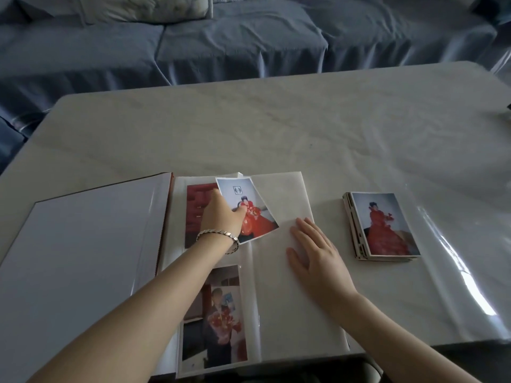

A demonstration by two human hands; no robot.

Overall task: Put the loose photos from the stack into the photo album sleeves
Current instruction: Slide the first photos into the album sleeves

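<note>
The photo album (276, 286) lies open at the table's near edge, its cover (83, 258) folded out to the left. My left hand (221, 217), with a bracelet at the wrist, pinches a loose photo (253, 200) of a figure in red, tilted over the page's upper half. Under it a red photo (195, 211) sits in the upper left sleeve. Another photo (218, 316) fills the lower left sleeve. My right hand (315, 255) rests flat with straight fingers on the bare right side of the page. The photo stack (383, 226) sits to the album's right.
The pale table (276, 120) is covered with a clear glossy sheet that wrinkles at the right. A blue-covered sofa (221, 42) with a pillow runs along the far side. A dark object shows at the table's right edge (508, 107).
</note>
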